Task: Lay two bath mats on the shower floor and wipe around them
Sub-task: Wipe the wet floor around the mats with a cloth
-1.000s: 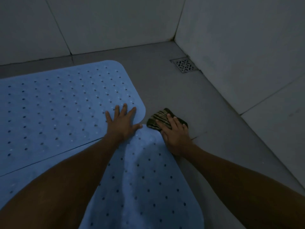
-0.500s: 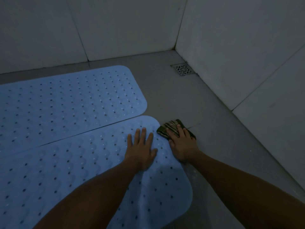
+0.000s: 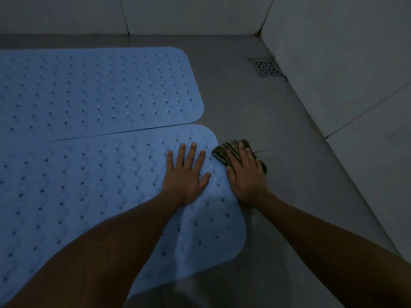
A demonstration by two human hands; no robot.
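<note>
Two mats (image 3: pixel 89 90) laid | cloth (image 3: pixel 224 150) under right hand (image 3: pixel 246 176) fingers (image 3: pixel 241 152)

No lettering, label, brand mark or number can be read anywhere in the dim shower. The two blue mats carry only rows of holes, the cloth only dark stripes, and the floor drain only a cut-out grille pattern.

Two blue perforated mats (image 3: pixel 93 90) (image 3: pixel 89 185) flat, side-by-side.
</note>
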